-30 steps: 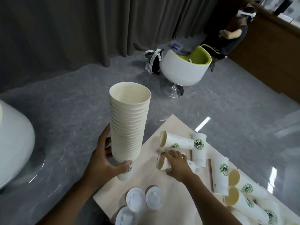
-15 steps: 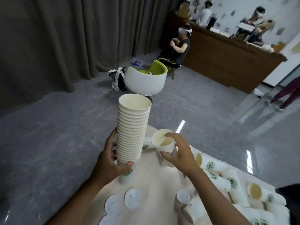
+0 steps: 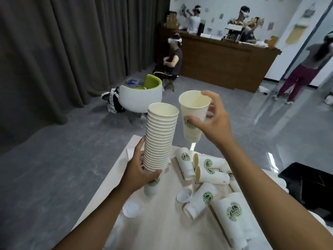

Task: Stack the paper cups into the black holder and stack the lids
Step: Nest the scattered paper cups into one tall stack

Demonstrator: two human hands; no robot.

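Right hand [image 3: 213, 121] raised since earlier, fingers gripping single cup [image 3: 193, 114] beside stack [image 3: 160, 139]; left hand [image 3: 138, 175] grips stack base above bench [image 3: 158, 231]; grey floor.

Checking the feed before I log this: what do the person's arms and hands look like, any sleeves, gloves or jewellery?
Both forearms are bare right down to the frame's bottom edge: no sleeves show. The left hand and right hand wear no gloves. No watch, band or ring is visible on either wrist or on the fingers in view, and no markings or cables.
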